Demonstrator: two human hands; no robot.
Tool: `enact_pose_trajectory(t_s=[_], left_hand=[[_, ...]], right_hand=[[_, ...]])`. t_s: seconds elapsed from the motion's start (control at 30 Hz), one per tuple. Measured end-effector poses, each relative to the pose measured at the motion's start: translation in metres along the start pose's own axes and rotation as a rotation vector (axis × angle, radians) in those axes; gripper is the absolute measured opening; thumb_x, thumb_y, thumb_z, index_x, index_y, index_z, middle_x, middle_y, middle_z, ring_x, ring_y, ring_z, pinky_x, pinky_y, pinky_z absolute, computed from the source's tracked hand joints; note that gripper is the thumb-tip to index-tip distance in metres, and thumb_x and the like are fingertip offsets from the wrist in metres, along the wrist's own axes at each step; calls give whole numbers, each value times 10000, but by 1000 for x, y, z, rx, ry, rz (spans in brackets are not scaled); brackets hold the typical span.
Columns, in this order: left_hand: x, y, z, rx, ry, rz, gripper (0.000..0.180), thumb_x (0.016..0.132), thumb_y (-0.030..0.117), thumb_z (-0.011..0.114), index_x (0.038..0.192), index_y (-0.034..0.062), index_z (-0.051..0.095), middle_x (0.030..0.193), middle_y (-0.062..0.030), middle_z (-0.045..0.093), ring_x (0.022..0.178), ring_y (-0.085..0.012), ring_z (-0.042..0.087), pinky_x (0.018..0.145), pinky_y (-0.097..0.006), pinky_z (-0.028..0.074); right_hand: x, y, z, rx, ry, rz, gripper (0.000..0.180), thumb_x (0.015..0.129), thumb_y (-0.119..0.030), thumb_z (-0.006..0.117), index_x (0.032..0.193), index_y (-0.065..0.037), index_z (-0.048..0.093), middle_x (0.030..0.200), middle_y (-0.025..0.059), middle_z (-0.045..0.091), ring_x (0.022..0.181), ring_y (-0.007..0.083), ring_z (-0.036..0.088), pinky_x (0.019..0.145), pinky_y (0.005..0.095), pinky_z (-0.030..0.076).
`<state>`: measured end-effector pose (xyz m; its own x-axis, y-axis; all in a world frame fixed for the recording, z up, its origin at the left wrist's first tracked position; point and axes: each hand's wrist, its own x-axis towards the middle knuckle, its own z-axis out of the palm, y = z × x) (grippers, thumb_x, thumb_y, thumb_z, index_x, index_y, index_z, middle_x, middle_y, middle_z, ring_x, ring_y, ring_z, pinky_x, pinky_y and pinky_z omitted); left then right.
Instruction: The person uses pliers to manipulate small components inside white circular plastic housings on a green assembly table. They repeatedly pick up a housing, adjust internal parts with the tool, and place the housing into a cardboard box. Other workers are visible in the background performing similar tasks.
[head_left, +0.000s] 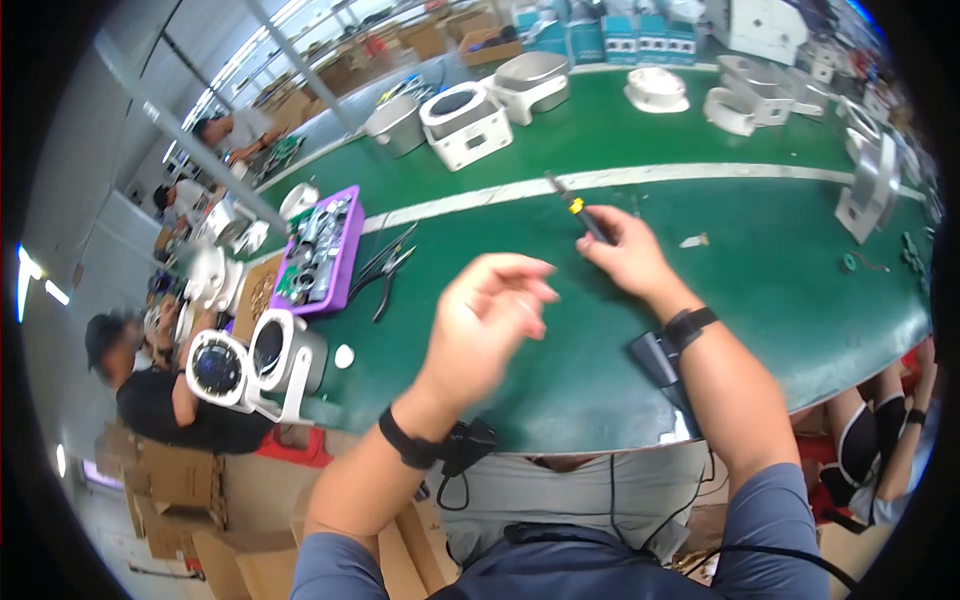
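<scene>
My right hand [630, 252] is closed around a slim black-and-yellow tool [577, 207]. Its narrow end points up and away to the left; blur hides the exact kind. My left hand [482, 325] hovers over the near part of the green table [560, 390], somewhat blurred, its fingers loosely bent and apart with nothing visible in them. Left of it, black-handled pliers [388, 282] lie beside a purple tray [347, 240] of small metal parts. A white camera-like housing [290, 352] with dark round fronts stands at the table's left, near a small white disc [344, 356].
Along the far side stand white and grey housings [466, 130] and a white round base [657, 90]. A white bracketed part [868, 190] and a green coil with wire [850, 262] lie at right. Other people sit left [180, 390] and right [900, 450]. Cardboard boxes [180, 480] stand lower left.
</scene>
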<state>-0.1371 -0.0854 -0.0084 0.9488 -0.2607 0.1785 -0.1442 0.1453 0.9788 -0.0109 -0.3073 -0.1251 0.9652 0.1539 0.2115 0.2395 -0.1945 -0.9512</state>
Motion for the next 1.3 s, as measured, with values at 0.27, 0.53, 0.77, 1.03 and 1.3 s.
enact_pose_trajectory(t_s=[0.27,0.53,0.77,1.03,1.3], left_hand=[[65,-95,-104,-590,151,-466,208,973,172,637,1172,111,632,976,-42,672,781,-155,620,702,-307,524],[51,-104,-102,-498,1,-404,186,1027,127,567,1189,42,597,1041,-100,669,873,-180,651,793,-328,567],[53,-108,-104,-458,-25,-406,176,1031,104,561,1187,30,595,1042,-110,680,885,-187,671,807,-326,586],[55,-110,-106,-480,-63,-396,188,1023,94,574,1196,26,599,1043,-109,683,895,-182,682,826,-328,596],[54,-109,-105,-465,-57,-394,185,1023,89,569,1195,30,601,1050,-107,685,905,-180,679,814,-320,589]], right_hand=[[-2,-9,4,17,10,7,571,841,-235,775,1337,-2,614,996,46,665,866,127,604,802,304,529],[-5,-19,-2,-3,-24,49,570,828,-222,779,1325,6,620,921,12,639,778,97,565,719,274,506],[-6,-24,-1,-25,-29,59,552,832,-214,769,1323,-7,625,911,11,643,781,101,570,737,277,506],[-5,-17,1,-16,-31,25,550,833,-218,770,1316,0,626,919,9,645,782,100,570,741,273,505],[-6,-21,1,-22,-35,25,559,827,-230,774,1320,-12,627,915,17,640,782,107,569,738,281,508]])
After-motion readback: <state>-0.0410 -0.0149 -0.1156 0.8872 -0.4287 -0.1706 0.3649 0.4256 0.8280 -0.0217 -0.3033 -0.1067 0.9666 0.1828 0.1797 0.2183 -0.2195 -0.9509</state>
